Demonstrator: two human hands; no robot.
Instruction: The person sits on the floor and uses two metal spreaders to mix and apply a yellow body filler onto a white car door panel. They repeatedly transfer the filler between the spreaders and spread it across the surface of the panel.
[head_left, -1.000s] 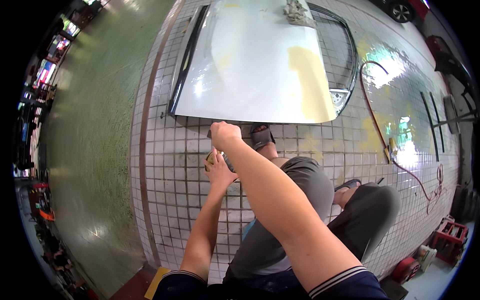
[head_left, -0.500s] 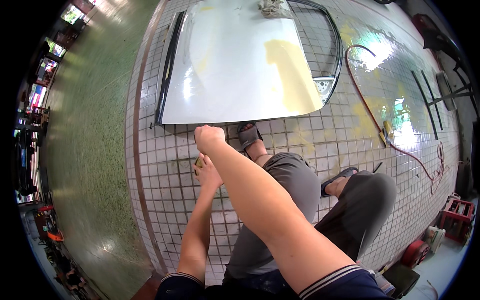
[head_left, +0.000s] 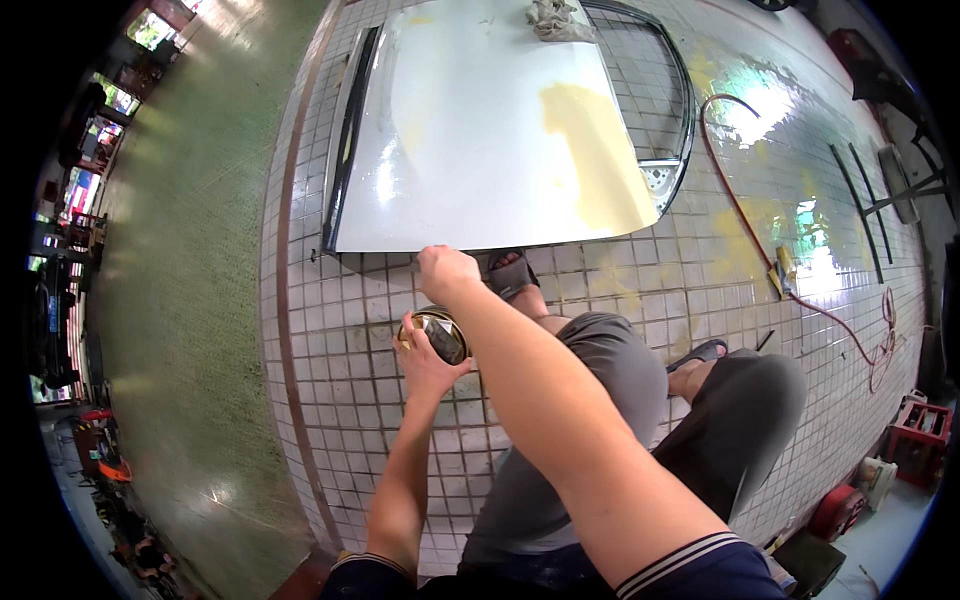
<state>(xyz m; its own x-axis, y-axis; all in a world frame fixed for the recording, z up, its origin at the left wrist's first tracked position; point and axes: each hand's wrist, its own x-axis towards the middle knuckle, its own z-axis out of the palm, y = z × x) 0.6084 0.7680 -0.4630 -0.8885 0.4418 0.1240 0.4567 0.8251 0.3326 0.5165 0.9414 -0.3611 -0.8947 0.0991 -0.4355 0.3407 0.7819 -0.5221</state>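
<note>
Left hand (head_left: pixel 425 362) grips a small round tin (head_left: pixel 437 335) held over the tiled floor (head_left: pixel 330 400). Right hand (head_left: pixel 447 272), fist closed, sits at the white car door panel's (head_left: pixel 480 140) near edge; contents unclear.

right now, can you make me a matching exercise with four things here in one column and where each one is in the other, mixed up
Things:
1. round tin
2. white car door
3. red hose
4. crumpled rag

Places:
A. snaking over the tiles on the right
B. lying flat on the tiled floor ahead of the knees
C. held in the left hand
D. on the far end of the door

Pairs: 1-C, 2-B, 3-A, 4-D
</note>
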